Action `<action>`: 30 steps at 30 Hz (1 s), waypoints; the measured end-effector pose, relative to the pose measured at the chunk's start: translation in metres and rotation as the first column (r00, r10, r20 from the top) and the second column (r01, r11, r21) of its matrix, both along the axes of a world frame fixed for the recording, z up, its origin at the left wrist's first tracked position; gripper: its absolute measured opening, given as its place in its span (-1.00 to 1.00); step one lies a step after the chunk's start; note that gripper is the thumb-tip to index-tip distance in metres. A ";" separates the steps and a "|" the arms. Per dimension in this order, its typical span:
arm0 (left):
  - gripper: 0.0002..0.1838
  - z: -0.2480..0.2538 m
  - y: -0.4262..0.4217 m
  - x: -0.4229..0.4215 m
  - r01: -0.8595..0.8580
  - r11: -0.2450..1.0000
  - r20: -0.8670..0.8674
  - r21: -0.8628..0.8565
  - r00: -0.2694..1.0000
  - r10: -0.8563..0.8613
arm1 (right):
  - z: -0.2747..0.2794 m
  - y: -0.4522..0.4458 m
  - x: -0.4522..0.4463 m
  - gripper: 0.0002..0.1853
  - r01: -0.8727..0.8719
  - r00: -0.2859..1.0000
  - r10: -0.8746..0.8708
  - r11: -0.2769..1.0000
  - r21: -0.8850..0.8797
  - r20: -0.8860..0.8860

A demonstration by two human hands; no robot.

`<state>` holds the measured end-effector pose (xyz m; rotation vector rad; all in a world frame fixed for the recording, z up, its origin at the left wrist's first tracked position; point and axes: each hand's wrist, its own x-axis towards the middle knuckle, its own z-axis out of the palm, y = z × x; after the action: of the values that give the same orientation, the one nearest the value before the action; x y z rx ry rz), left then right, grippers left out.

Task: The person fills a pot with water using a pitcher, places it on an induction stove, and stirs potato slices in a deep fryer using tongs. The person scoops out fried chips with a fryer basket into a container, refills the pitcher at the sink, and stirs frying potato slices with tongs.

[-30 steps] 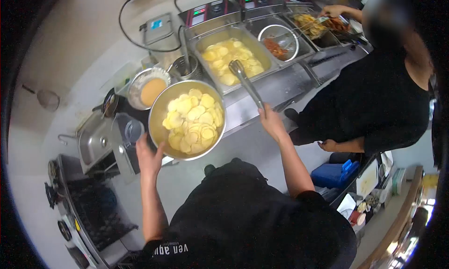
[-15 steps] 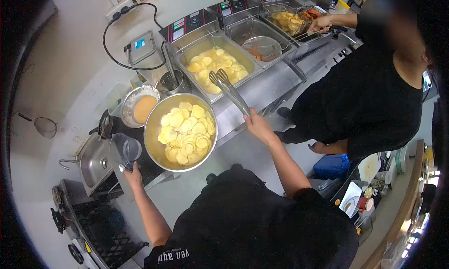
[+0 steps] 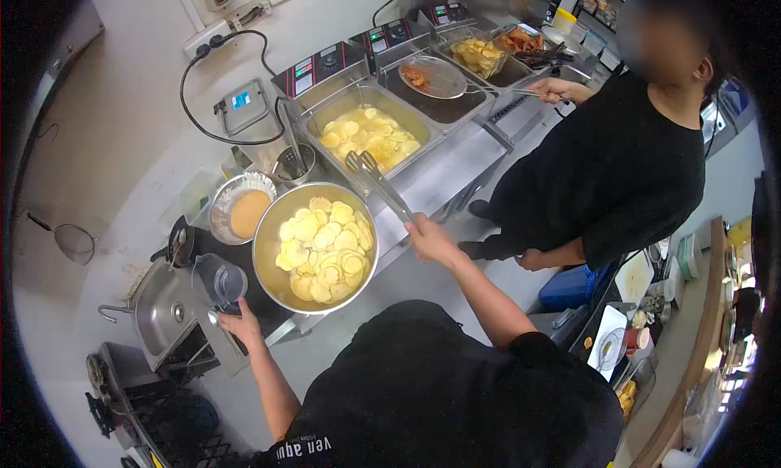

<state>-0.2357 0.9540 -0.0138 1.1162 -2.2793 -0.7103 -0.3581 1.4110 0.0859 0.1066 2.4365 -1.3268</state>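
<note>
My right hand (image 3: pixel 431 239) is closed on metal tongs (image 3: pixel 382 183), whose tips hang between the bowl and the fryer. A large metal bowl (image 3: pixel 370 285) of pale sliced potatoes (image 3: pixel 325 248) rests at the counter's left part. More slices float in the bubbling oil of the nearest fryer (image 3: pixel 419 126). My left hand (image 3: pixel 242 325) is at the handle of a clear plastic jug (image 3: pixel 220 281), left of the bowl, with its fingers wrapped round it. Behind the bowl stands a smaller bowl of orange-brown batter (image 3: pixel 250 214).
At the right, a co-worker (image 3: pixel 602 167) in black holds a strainer (image 3: pixel 443 79) with reddish food over the middle fryer. A basket of fried slices (image 3: pixel 478 57) sits beyond. A sink (image 3: pixel 167 309) is at the left, a blue container (image 3: pixel 565 287) at the right.
My left hand has left the big bowl's side and taken hold of the jug. The tongs have moved left and down, nearer the bowl. The co-worker's strainer has been raised from the middle fryer.
</note>
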 end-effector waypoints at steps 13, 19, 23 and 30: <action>-0.17 0.038 0.048 -0.002 0.208 0.970 -0.213 -0.127 0.949 -0.232 | 0.009 -0.032 0.019 -0.58 0.030 0.999 -0.031 0.997 -0.064 -0.028; -0.42 0.066 0.106 -0.013 0.599 0.800 -0.287 -0.040 0.760 -0.583 | -0.005 -0.049 0.026 -0.58 0.084 0.993 -0.091 0.992 -0.099 -0.073; -0.64 0.079 0.145 -0.023 0.788 0.436 -0.351 0.434 0.594 -0.724 | -0.027 -0.065 0.025 -0.57 0.148 0.971 -0.183 0.964 -0.220 -0.151; -0.68 0.089 0.202 -0.050 0.770 0.026 -0.524 0.638 0.458 -0.719 | -0.007 -0.108 0.035 -0.62 0.184 0.947 -0.287 0.854 -0.487 -0.146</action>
<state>-0.2853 1.1557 0.0751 -0.1112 -2.3377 -2.4540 -0.3227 1.3034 0.0786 0.1489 2.2391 -2.1048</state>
